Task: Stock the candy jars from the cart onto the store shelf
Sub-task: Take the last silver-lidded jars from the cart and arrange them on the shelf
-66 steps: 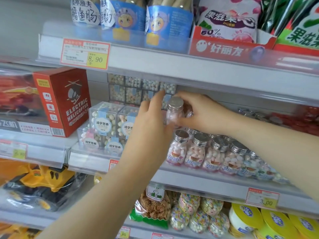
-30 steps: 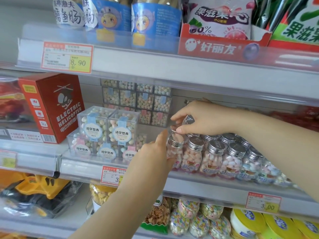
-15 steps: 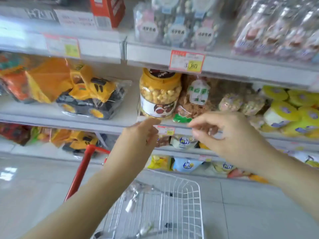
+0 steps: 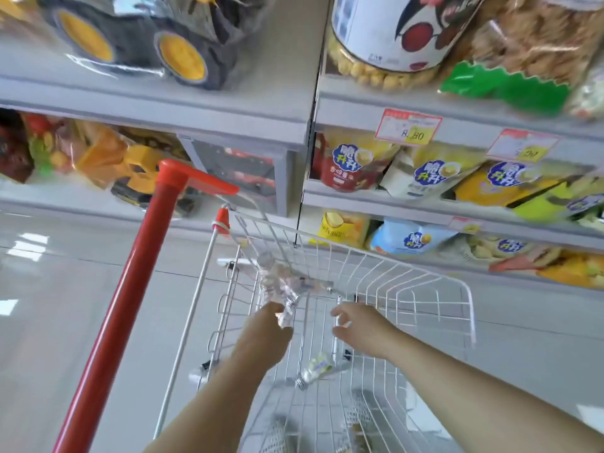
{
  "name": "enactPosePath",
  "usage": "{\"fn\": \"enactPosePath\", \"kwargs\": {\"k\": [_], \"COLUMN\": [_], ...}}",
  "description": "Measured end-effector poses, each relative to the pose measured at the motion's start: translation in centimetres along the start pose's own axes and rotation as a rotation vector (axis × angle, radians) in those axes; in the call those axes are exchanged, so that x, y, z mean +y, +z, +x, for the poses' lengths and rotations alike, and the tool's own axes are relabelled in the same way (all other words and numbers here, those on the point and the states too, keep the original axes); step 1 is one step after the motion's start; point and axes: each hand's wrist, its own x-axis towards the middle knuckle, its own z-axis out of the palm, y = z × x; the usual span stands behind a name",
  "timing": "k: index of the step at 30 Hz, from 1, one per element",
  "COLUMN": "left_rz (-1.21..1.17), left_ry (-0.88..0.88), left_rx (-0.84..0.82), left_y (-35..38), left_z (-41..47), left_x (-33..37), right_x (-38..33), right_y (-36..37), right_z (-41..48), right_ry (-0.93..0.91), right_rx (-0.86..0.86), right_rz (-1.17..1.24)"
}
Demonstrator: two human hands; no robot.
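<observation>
I look down into a white wire cart (image 4: 431,279). A cluster of clear candy jars with silver lids (image 4: 277,286) lies at its far left end. One more candy jar (image 4: 315,371) lies on its side lower in the basket. My left hand (image 4: 264,328) reaches down to the cluster and its fingertips meet the nearest jar, but the fingers are hidden behind the hand. To the right of the cluster, my right hand (image 4: 359,325) hovers inside the cart with fingers loosely spread, holding nothing.
The cart's red handle bar (image 4: 130,289) runs diagonally at the left. Shelves behind the cart hold a bagged toy truck (image 4: 147,37), a big snack tub (image 4: 385,37) and snack bags (image 4: 434,174). Grey floor (image 4: 49,322) lies at the left.
My view has dropped from the candy shelf to the cart. Both hands left the shelved jars and came down into the basket, the left one reaching the jar cluster.
</observation>
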Motion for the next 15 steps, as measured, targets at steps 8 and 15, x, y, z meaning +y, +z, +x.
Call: {"fn": "enactPosePath", "kwargs": {"k": [8,15], "left_rz": [0.147,0.200], "left_ry": [-0.140,-0.191], "left_rx": [0.040,0.039], "left_y": [7.6,9.6], "left_z": [9.3,10.7], "left_x": [-5.7,-6.1], "right_x": [-3.0,-2.4], "right_y": [6.4,8.5], "right_z": [10.5,13.0], "right_ry": [0.113,0.160], "right_rx": [0.136,0.285], "right_rz": [0.464,0.604]}}
